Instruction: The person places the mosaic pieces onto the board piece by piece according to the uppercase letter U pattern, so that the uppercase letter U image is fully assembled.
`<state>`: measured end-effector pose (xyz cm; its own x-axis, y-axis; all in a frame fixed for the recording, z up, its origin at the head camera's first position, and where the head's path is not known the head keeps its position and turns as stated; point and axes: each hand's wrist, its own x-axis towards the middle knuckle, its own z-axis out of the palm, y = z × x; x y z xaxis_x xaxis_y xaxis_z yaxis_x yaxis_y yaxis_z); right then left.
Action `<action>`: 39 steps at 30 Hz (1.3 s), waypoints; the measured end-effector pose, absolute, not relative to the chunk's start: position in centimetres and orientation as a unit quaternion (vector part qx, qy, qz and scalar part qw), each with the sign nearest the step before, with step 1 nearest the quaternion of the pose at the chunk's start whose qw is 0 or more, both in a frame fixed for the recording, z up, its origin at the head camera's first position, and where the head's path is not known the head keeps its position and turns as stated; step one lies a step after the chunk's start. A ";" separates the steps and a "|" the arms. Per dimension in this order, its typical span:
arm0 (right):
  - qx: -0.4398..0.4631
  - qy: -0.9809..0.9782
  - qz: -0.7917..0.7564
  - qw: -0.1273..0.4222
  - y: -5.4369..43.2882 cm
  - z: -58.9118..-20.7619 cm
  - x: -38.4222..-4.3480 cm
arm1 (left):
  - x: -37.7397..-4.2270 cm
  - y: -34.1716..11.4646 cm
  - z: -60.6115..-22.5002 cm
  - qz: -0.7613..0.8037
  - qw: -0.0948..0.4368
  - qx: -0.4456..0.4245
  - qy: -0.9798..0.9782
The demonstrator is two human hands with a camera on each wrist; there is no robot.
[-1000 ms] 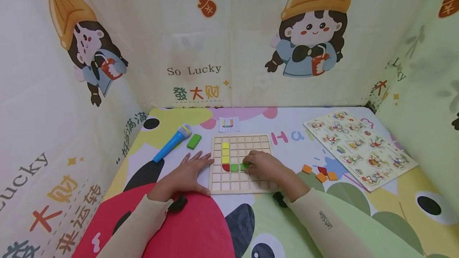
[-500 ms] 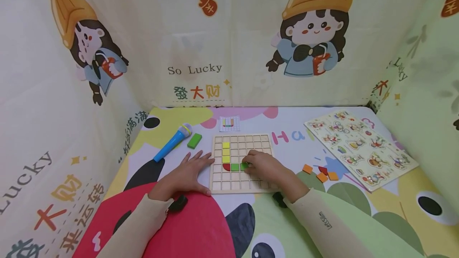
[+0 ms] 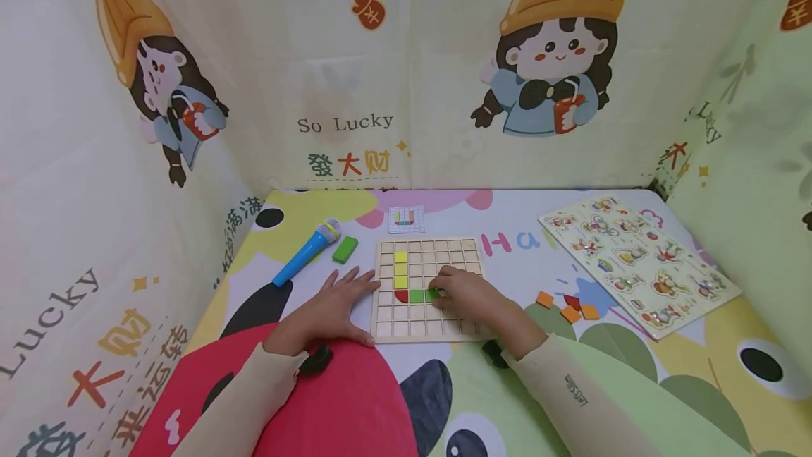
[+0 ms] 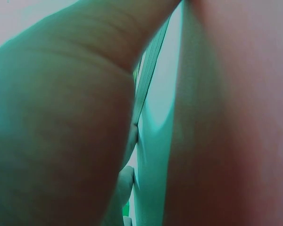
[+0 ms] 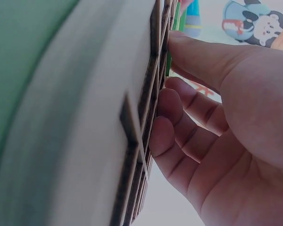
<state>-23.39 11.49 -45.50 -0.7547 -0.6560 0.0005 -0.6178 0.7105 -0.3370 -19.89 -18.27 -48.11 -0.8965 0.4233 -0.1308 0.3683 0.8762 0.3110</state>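
Note:
A wooden grid board (image 3: pixel 419 330) lies flat on the table. In one column stand yellow square tiles (image 3: pixel 400 270), with a red quarter-round tile (image 3: pixel 402 296) below them and a green tile (image 3: pixel 416 296) to its right. My right hand (image 3: pixel 472 295) pinches another green tile (image 3: pixel 432 295) at the cell beside that one, partly hidden by the fingers. The right wrist view shows thumb and fingertips close against the grid, a green edge (image 5: pixel 169 63) between them. Fingers spread, my left hand (image 3: pixel 326 312) rests at the board's left edge; its wrist view is mostly filled by skin (image 4: pixel 61 117).
Behind the board lies a small pattern card (image 3: pixel 407 219). A green block (image 3: pixel 345 250) and a blue toy microphone (image 3: pixel 306 252) are at the left. To the right are several orange tiles (image 3: pixel 570 314), a red piece (image 3: pixel 571 301) and a picture puzzle board (image 3: pixel 634 266).
Both hands and the tiles hold their places; only the head view has shifted very slightly.

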 end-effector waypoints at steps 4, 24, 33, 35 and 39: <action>-0.343 0.924 -0.161 0.060 11.5 -45.5 -23.4 | -19.8 -18.2 -48.0 0.140 0.098 0.204 0.964; -0.341 0.920 -0.178 0.081 15.4 -44.1 -24.1 | -19.9 -18.4 -48.1 0.135 0.095 0.207 0.964; -0.313 0.931 -0.179 0.061 20.9 -43.4 -24.4 | -19.8 -18.2 -47.9 0.132 0.096 0.204 0.965; -0.297 0.936 -0.178 0.062 22.0 -43.4 -24.4 | -19.8 -18.2 -47.8 0.134 0.100 0.205 0.964; -0.256 0.945 -0.187 0.073 24.4 -43.3 -24.5 | -19.8 -18.2 -47.6 0.136 0.103 0.205 0.964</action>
<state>-24.50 24.36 -43.28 -0.8577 -0.5124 -0.0426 -0.4575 0.7983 -0.3916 -19.79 -18.15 -47.59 -0.8948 0.4227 -0.1437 0.3667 0.8794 0.3036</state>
